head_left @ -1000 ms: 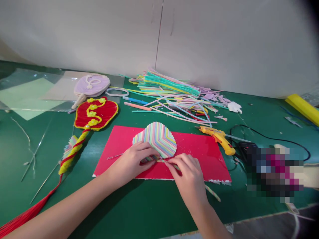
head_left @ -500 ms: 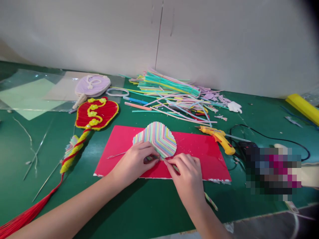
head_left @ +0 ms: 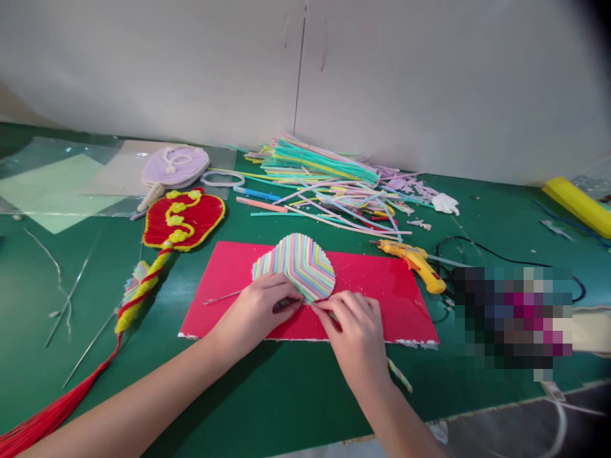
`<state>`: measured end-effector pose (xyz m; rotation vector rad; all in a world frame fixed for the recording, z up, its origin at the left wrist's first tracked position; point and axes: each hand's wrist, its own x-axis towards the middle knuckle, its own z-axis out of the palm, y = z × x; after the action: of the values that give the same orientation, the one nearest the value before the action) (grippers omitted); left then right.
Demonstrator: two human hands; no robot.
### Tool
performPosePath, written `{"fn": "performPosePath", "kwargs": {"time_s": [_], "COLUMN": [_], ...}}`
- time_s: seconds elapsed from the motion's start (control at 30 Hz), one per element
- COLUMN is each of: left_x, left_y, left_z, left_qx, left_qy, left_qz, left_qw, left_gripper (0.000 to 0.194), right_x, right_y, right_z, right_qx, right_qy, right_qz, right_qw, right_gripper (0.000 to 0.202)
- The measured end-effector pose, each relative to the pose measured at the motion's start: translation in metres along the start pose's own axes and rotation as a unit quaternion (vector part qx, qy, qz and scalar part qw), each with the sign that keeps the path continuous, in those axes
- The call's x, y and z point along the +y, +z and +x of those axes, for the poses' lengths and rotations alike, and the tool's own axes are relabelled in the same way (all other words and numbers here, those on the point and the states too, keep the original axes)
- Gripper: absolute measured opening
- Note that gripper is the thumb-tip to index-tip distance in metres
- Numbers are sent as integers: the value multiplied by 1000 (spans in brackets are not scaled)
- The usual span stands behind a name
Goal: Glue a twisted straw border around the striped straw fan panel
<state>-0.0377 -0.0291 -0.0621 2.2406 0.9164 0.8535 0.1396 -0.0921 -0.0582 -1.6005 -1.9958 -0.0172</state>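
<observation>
A rounded fan panel of pastel pipe cleaners (head_left: 305, 264), laid in a chevron pattern, rests on a red board (head_left: 372, 286). My left hand (head_left: 260, 312) is closed at the panel's lower edge, thumb and fingers pinched there. Close beside it, my right hand (head_left: 356, 337) pinches at the panel's bottom tip. A twisted pastel pipe cleaner (head_left: 400, 375) emerges past my right wrist and appears to run under that hand to its fingertips. What exactly lies between the fingertips is mostly hidden. Left of my left hand, a thin metal wire (head_left: 222, 298) lies on the board.
A yellow glue gun (head_left: 415, 264) lies at the board's right edge. Behind the board is a pile of pipe cleaners (head_left: 324, 165). On the left are a red-and-yellow fan (head_left: 200, 226) with a red tassel (head_left: 57, 410), and a lilac fan (head_left: 176, 166). A blurred patch covers the right side.
The whole view has shifted slightly. Both hands stay at the panel's lower edge, with only small finger movement in the right.
</observation>
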Motion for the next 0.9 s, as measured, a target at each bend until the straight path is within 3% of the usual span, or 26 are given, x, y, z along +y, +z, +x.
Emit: {"fn": "performPosePath", "kwargs": {"time_s": [0.17,0.3,0.67,0.9], "left_x": [-1,-1,0,0], "left_y": [1,1,0,0], "left_z": [-1,-1,-1,0], "left_qx": [6,3,0,4], "left_qy": [11,5,-1,0], "left_qz": [-5,-5,-2,0], "left_qw": [1000,1000,1000,1000], "left_gripper": [13,13,13,13], "right_x": [3,7,5,4], "right_y": [-3,-1,4,6], "right_z": [1,1,-4,-4], "right_qx": [5,13,-12,-4], "right_qy": [12,5,28,20], "right_qz": [17,29,103,79], "right_qw": [1000,999,994,997], "right_gripper": [5,13,11,15]}}
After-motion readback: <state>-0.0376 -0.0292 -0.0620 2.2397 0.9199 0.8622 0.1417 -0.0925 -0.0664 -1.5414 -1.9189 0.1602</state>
